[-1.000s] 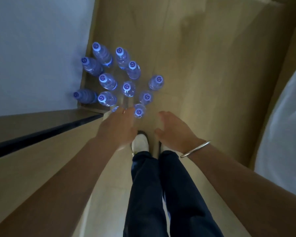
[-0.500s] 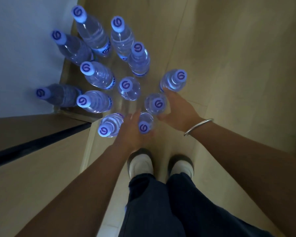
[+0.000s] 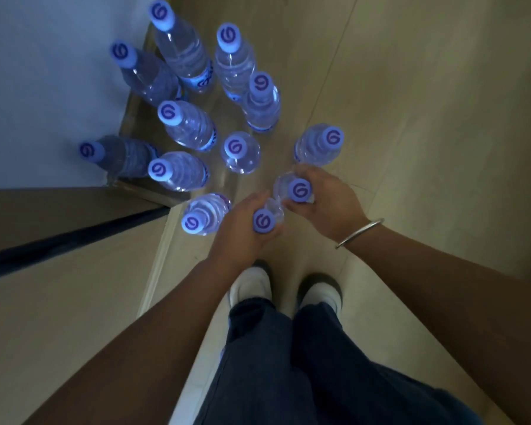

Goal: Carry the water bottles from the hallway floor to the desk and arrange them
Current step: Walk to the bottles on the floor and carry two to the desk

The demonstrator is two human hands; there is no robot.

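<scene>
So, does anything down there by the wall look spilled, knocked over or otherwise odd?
Nothing stands out. The clear plastic water bottles with pale caps all stand upright and capped on the tan floor, with no puddle visible. The left hand and right hand each grip one bottle.

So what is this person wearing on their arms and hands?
Both forearms are bare, with no sleeves in view, and neither the left hand nor the right hand wears a glove. A thin, plain silver-coloured bangle circles the right wrist.
</scene>
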